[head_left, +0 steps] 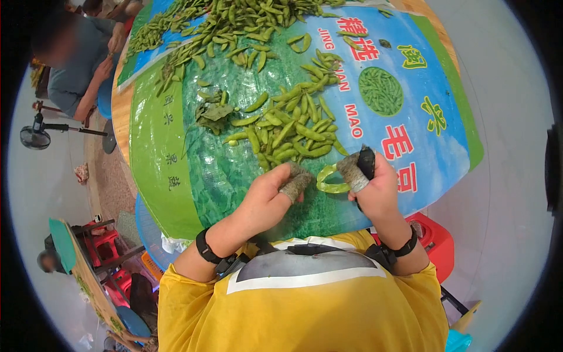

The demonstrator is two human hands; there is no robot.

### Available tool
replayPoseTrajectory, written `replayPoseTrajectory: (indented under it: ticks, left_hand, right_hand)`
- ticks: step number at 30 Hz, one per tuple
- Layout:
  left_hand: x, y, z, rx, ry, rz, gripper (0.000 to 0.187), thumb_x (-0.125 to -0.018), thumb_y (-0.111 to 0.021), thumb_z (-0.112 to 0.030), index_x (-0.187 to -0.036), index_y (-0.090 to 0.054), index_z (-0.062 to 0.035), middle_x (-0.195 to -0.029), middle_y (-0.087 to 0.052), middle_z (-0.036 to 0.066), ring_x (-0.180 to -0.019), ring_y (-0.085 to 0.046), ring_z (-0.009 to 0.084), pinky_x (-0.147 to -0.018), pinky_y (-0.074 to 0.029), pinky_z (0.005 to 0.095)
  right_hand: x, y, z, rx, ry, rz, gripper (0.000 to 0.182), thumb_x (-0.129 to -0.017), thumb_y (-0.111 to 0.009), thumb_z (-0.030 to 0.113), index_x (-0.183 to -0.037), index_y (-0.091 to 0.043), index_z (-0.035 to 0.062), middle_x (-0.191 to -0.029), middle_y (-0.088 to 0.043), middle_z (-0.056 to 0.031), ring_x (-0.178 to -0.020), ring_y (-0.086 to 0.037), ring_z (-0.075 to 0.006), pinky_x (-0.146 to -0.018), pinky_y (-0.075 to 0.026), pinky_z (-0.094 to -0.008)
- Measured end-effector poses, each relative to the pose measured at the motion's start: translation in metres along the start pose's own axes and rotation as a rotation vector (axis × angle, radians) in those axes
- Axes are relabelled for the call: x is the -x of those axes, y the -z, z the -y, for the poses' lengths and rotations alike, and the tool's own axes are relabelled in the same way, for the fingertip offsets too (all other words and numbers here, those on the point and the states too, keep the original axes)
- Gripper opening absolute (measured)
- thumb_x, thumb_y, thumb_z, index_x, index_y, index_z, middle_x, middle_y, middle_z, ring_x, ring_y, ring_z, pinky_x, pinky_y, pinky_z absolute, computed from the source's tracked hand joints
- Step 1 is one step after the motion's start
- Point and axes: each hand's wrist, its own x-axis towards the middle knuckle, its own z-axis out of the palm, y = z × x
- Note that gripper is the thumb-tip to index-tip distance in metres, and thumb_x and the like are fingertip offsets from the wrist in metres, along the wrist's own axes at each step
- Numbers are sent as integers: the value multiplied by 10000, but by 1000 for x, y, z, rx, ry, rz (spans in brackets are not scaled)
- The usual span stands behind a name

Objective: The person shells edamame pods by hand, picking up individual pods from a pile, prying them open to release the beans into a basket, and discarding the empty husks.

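**Both hands pinch one soybean pod at the counter's near edge**

The left hand [271, 193] and the right hand [375, 185], each with wrapped fingertips [295, 183], close on opposite ends of a single curved green pod [329, 179] held between them. The right hand also grips a small dark tool [366, 161] against its thumb. Just beyond the hands a heap of pods [293, 126] lies mid-counter on the printed plastic sheet [422, 135]. A larger spread of pods [229, 29] covers the far edge, where another person [76, 64] sits at the far left corner.
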Motion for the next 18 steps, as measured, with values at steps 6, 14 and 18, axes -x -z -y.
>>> replayPoseTrajectory:
  ticks: [6,14,18]
  left_hand:
    - [2,-10,-7,79,-37,78,166,-915,-448,-154,-934,-556,-30,-663,-530,-20,-617,-505,88,-559,-419,241]
    - [1,-5,0,675,361,53,155,-907,-487,-187,-894,-589,-71,-637,-509,-32,-525,-392,20,-466,-283,163]
    - [-4,0,4,476,328,-31,164,-902,-499,-190,-865,-583,-54,-638,-511,-24,-536,-422,36,-472,-321,181]
  right_hand:
    - [11,-17,-12,143,222,130,192,-799,-665,134,-903,-580,-2,-744,-628,-57,-667,-569,-75,-587,-464,-241]
    - [-5,-23,-17,-265,-93,293,77,-850,-585,79,-868,-550,13,-638,-543,9,-492,-477,-48,-443,-379,-206]
    - [-4,-24,-14,-40,5,210,124,-820,-627,99,-862,-565,0,-662,-577,-17,-563,-532,-66,-497,-420,-225]
